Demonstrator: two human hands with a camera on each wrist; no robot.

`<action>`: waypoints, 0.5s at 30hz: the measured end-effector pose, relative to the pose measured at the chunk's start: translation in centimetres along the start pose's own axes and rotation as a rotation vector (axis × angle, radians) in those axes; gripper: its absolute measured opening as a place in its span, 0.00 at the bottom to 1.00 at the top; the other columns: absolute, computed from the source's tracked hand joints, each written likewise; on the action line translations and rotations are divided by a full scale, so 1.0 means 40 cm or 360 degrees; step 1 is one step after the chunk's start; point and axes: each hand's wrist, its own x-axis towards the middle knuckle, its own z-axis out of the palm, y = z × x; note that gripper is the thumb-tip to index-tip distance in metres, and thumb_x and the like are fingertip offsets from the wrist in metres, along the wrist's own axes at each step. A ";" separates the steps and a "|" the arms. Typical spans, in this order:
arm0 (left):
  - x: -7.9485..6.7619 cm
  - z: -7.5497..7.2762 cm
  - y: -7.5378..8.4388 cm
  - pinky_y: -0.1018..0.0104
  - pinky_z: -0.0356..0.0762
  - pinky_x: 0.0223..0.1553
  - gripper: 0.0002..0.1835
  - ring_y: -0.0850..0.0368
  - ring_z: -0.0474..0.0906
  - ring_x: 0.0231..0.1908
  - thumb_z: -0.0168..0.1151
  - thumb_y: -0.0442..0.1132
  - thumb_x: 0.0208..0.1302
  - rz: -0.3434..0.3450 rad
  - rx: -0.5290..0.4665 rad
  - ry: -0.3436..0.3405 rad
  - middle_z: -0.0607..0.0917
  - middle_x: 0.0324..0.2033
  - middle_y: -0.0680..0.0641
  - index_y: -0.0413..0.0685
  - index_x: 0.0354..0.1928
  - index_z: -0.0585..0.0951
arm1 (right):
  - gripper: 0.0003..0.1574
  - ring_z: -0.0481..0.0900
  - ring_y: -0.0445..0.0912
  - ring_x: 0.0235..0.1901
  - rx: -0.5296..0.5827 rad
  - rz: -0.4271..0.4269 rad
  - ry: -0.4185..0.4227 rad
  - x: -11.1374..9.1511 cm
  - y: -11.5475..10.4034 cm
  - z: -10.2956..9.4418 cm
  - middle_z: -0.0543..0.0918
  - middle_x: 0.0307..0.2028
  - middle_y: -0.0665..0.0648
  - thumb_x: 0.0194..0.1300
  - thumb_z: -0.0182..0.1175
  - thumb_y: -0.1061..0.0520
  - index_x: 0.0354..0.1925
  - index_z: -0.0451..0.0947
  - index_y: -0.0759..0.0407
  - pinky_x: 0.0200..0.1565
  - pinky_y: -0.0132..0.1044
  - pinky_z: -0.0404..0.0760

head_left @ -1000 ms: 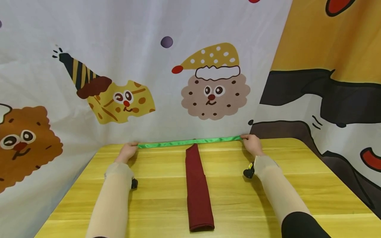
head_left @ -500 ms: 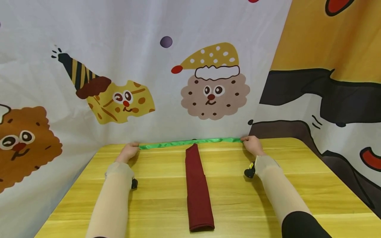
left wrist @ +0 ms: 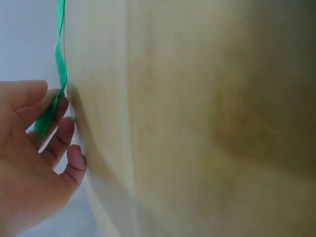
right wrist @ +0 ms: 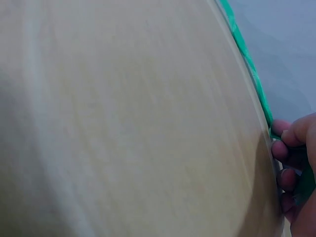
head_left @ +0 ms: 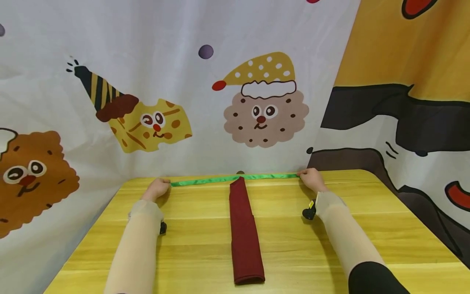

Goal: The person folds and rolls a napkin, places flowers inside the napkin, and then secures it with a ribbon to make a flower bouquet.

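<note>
A shiny green ribbon (head_left: 205,181) is stretched nearly level along the table's far edge. My left hand (head_left: 158,189) pinches its left end; in the left wrist view the ribbon (left wrist: 60,64) runs in between the thumb and fingers. At the other end, my right hand (head_left: 312,179) pinches the ribbon (right wrist: 247,54) between thumb and forefinger, and more green shows inside the curled fingers. A long, folded dark red cloth (head_left: 246,237) lies lengthwise mid-table between my arms. The ribbon crosses at its narrow far tip; whether they touch I cannot tell.
The wood-grain table (head_left: 198,253) ends at a white curtain (head_left: 176,61) printed with cartoon figures. A small dark rounded spot (head_left: 240,172) shows just above the ribbon. Cameras are strapped at both wrists, with beige sleeves behind them.
The ribbon has come slightly lower and nearer, most clearly at its middle and right end. Both hands have shifted only a little and keep their pinch. The red cloth stays in place.
</note>
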 end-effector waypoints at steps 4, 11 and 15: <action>-0.001 -0.003 -0.011 0.47 0.58 0.65 0.28 0.35 0.62 0.63 0.42 0.37 0.70 0.0001 -0.0053 -0.0021 0.62 0.66 0.28 0.27 0.68 0.61 | 0.23 0.72 0.63 0.57 0.0042 0.0007 0.0003 -0.005 0.007 -0.005 0.76 0.56 0.72 0.72 0.44 0.60 0.53 0.80 0.69 0.50 0.51 0.72; -0.003 0.010 -0.031 0.63 0.70 0.47 0.26 0.45 0.71 0.49 0.44 0.37 0.75 -0.0099 -0.0438 0.0029 0.65 0.65 0.29 0.30 0.69 0.62 | 0.24 0.70 0.64 0.58 0.0052 0.0008 0.0031 -0.017 0.015 0.003 0.75 0.57 0.72 0.72 0.43 0.59 0.54 0.79 0.68 0.55 0.54 0.70; 0.002 0.019 -0.034 0.56 0.69 0.55 0.22 0.40 0.67 0.57 0.45 0.35 0.73 -0.0130 -0.0443 0.0155 0.65 0.66 0.30 0.33 0.65 0.70 | 0.23 0.72 0.64 0.57 0.0016 0.0017 0.0093 -0.020 0.020 0.013 0.77 0.56 0.70 0.71 0.47 0.56 0.54 0.80 0.67 0.55 0.55 0.71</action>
